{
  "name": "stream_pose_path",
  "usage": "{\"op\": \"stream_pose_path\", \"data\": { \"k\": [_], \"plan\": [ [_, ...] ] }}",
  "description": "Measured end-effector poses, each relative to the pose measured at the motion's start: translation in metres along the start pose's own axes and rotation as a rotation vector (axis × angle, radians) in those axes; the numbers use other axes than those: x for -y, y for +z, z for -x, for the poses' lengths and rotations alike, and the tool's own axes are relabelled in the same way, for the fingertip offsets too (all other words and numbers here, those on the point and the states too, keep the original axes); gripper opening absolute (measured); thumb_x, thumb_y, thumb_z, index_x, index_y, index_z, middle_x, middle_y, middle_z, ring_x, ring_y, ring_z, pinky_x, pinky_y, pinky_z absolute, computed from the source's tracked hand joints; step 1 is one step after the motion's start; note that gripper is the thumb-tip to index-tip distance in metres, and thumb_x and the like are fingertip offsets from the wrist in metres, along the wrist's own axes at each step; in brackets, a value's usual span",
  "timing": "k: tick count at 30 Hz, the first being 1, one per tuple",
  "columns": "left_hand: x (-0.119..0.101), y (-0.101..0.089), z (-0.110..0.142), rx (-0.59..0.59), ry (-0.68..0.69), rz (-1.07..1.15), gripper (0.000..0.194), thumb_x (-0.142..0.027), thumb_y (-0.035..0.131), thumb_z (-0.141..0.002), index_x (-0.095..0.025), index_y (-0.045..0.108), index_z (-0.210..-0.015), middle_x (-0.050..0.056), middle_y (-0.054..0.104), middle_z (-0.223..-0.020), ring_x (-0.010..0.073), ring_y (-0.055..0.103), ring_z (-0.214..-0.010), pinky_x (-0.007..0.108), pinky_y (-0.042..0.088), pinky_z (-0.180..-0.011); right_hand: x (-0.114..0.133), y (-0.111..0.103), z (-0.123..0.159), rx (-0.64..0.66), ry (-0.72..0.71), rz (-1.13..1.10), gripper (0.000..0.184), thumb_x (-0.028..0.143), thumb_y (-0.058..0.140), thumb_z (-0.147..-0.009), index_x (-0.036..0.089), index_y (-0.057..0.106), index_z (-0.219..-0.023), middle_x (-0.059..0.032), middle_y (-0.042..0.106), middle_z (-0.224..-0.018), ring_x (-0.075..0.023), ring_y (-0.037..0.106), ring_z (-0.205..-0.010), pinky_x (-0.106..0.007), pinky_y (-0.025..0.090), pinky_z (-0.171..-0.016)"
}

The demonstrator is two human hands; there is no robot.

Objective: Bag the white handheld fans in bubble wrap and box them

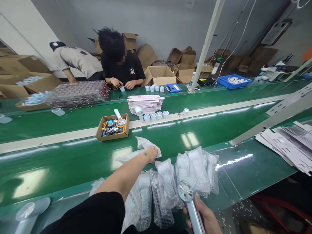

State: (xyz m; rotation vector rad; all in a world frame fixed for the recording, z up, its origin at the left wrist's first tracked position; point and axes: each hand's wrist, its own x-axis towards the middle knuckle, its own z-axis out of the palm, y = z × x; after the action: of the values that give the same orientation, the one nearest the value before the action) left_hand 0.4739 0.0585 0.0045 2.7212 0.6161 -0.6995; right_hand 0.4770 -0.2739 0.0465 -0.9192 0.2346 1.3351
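In my right hand (206, 214) is a pale blue-grey handheld fan (186, 191), upright with its round head at the top and my fingers wrapped round the handle. My left arm reaches forward over the bench. At its end, my left hand (152, 154) is closed on a clear bubble wrap bag (143, 143) that lies at the belt's near edge; the fingertips are partly hidden. Between my arms lies a row of wrapped fans (167, 182) in bubble bags. Another unwrapped fan (30, 211) stands at the lower left.
Beyond my left hand, a small cardboard box (112, 138) holds mixed parts. Several round fan parts (156, 116) line the white divider near a stack of flat cartons (145, 103). Two co-workers (122, 65) are across the belt. White sheets (285, 146) and a slanted post (268, 122) are at right.
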Motion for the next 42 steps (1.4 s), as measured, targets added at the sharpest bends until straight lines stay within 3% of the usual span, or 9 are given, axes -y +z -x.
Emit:
{"op": "stream_pose_path", "data": {
  "k": [4, 10, 12, 15, 21, 29, 32, 37, 42],
  "plan": [
    [0.015, -0.006, 0.018, -0.058, 0.01, 0.022, 0.008, -0.014, 0.061, -0.084, -0.012, 0.068, -0.087, 0.011, 0.066, -0.102, 0.0214, 0.062, -0.098, 0.035, 0.049, -0.089, 0.009, 0.015, -0.011, 0.006, -0.018, 0.01, 0.047, 0.052, 0.077, -0.068, 0.017, 0.058, -0.093, -0.0039, 0.068, -0.066, -0.0136, 0.06, -0.045, -0.022, 0.045, -0.043],
    [-0.013, -0.044, 0.081, -0.406, 0.053, 0.144, 0.024, -0.022, 0.044, -0.09, -0.02, 0.068, -0.089, 0.009, 0.068, -0.104, 0.0256, 0.053, -0.112, 0.038, 0.04, -0.097, 0.021, 0.04, -0.01, 0.223, -0.097, 0.045, 0.045, 0.041, 0.083, -0.063, 0.017, 0.061, -0.094, -0.0032, 0.067, -0.071, -0.0146, 0.062, -0.058, -0.023, 0.051, -0.048],
    [-0.031, -0.054, 0.116, -0.471, 0.156, 0.356, 0.022, -0.025, 0.047, -0.088, -0.02, 0.068, -0.085, 0.006, 0.07, -0.091, 0.0234, 0.058, -0.099, 0.035, 0.043, -0.089, 0.028, 0.059, -0.007, 0.307, -0.108, 0.085, 0.049, 0.037, 0.085, -0.061, 0.018, 0.06, -0.098, -0.0021, 0.066, -0.073, -0.0139, 0.062, -0.058, -0.023, 0.052, -0.05],
    [-0.05, -0.057, 0.166, -0.341, 0.289, 0.806, 0.017, -0.025, 0.051, -0.082, -0.019, 0.066, -0.078, 0.002, 0.067, -0.074, 0.0158, 0.059, -0.073, 0.027, 0.045, -0.07, 0.037, 0.087, -0.001, 0.384, -0.094, 0.159, 0.069, 0.031, 0.086, -0.057, 0.02, 0.054, -0.117, -0.0012, 0.066, -0.08, -0.0144, 0.062, -0.06, -0.026, 0.054, -0.05],
    [-0.057, -0.038, 0.214, -0.378, 0.159, 1.358, 0.017, -0.033, 0.059, -0.077, -0.015, 0.059, -0.074, -0.002, 0.054, -0.062, 0.0096, 0.047, -0.056, 0.022, 0.039, -0.056, 0.028, 0.094, 0.022, 0.211, -0.087, 0.347, 0.047, 0.029, 0.08, -0.068, 0.018, 0.058, -0.108, 0.0001, 0.063, -0.081, -0.0116, 0.059, -0.059, -0.026, 0.055, -0.051],
    [-0.081, -0.004, 0.262, -0.673, 0.752, 0.472, 0.02, -0.011, 0.039, -0.089, -0.016, 0.059, -0.089, 0.008, 0.061, -0.079, 0.0178, 0.053, -0.076, 0.031, 0.046, -0.071, -0.01, 0.093, 0.052, -0.018, -0.201, 0.388, 0.051, 0.031, 0.082, -0.064, 0.023, 0.051, -0.104, -0.0001, 0.063, -0.097, -0.0143, 0.061, -0.064, -0.025, 0.052, -0.044],
    [-0.083, 0.019, 0.266, -0.634, 0.801, 0.376, 0.025, -0.008, 0.037, -0.086, -0.015, 0.06, -0.092, 0.01, 0.063, -0.083, 0.0193, 0.055, -0.079, 0.032, 0.048, -0.073, -0.024, 0.094, 0.052, -0.077, -0.188, 0.319, 0.064, 0.026, 0.082, -0.061, 0.024, 0.046, -0.114, 0.0007, 0.065, -0.09, -0.0133, 0.06, -0.058, -0.023, 0.05, -0.043],
    [-0.096, 0.028, 0.268, -0.374, 0.445, 0.769, 0.018, -0.021, 0.046, -0.087, -0.017, 0.061, -0.08, 0.003, 0.064, -0.074, 0.0143, 0.057, -0.069, 0.025, 0.045, -0.066, -0.043, 0.085, 0.049, -0.283, -0.091, 0.155, 0.033, 0.035, 0.076, -0.068, 0.021, 0.049, -0.08, 0.0039, 0.058, -0.06, -0.0123, 0.054, -0.05, -0.024, 0.045, -0.047],
    [-0.1, 0.004, 0.28, -0.092, 0.277, 1.196, 0.013, -0.025, 0.056, -0.079, -0.015, 0.059, -0.07, -0.005, 0.047, -0.055, 0.0075, 0.041, -0.051, 0.019, 0.032, -0.05, -0.025, 0.064, 0.095, -0.311, -0.416, 0.846, 0.033, 0.042, 0.071, -0.074, 0.019, 0.053, -0.059, 0.0043, 0.048, -0.056, -0.011, 0.042, -0.055, -0.023, 0.034, -0.051]
  ]
}}
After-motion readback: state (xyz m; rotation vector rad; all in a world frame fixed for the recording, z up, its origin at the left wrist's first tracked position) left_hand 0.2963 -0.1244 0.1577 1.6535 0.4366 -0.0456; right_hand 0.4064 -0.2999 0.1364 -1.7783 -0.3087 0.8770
